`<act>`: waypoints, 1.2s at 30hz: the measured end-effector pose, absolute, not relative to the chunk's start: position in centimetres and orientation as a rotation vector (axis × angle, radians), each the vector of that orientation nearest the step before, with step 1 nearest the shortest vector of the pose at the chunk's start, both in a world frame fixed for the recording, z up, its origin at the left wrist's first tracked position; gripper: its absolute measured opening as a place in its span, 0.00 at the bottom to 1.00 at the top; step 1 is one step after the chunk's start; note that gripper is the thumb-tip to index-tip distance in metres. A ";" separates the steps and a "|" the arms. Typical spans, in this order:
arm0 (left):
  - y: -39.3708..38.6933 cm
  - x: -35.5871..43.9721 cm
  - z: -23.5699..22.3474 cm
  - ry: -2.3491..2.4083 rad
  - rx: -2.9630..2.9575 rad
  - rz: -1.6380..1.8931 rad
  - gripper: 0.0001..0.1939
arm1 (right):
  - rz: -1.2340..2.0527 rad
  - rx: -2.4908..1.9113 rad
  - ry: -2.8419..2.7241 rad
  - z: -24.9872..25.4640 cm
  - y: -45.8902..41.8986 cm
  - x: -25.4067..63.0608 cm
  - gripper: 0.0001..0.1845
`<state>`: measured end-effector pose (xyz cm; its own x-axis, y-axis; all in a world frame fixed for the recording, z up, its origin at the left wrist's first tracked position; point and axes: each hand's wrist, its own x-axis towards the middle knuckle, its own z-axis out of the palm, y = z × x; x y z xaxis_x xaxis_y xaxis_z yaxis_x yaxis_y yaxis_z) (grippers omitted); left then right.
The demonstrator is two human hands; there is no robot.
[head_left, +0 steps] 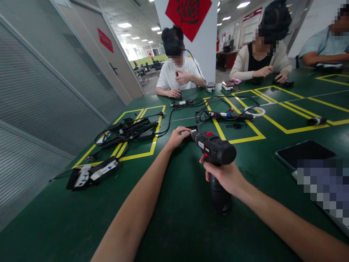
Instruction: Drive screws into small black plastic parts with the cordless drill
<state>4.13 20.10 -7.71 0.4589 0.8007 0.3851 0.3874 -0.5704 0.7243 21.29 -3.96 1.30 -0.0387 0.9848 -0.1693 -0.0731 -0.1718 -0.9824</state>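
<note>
My right hand (222, 174) is wrapped round the handle of a black cordless drill (218, 147) with red buttons. The drill points forward and left, and its chuck end is close by the fingertips of my left hand (177, 138). My left hand rests on the table, its fingers together on a small flat black piece (194, 128) with a pale strip. The drill's tip meets or nearly meets this piece; I cannot tell whether they touch. My left fingers partly cover the piece.
Black cables and adapters (131, 133) lie on the left, with black-and-white parts (94, 173) nearer me. A cabled tool (229, 115) and white ring (256, 111) lie ahead. A tablet (305, 153) is at right. Co-workers sit opposite; one person's hand (185, 77) holds an orange-handled tool.
</note>
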 end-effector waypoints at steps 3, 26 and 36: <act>20.1 4.1 -7.7 0.983 2.177 0.978 0.13 | 1.430 -1.258 -1.060 1.6 -4.4 21.3 0.06; 20.1 4.0 -7.8 0.985 2.173 0.972 0.15 | 1.456 -1.334 -0.985 0.9 -4.1 21.7 0.06; 19.9 4.0 -7.4 0.986 2.183 0.946 0.14 | 1.458 -1.336 -0.959 0.7 -4.0 21.7 0.06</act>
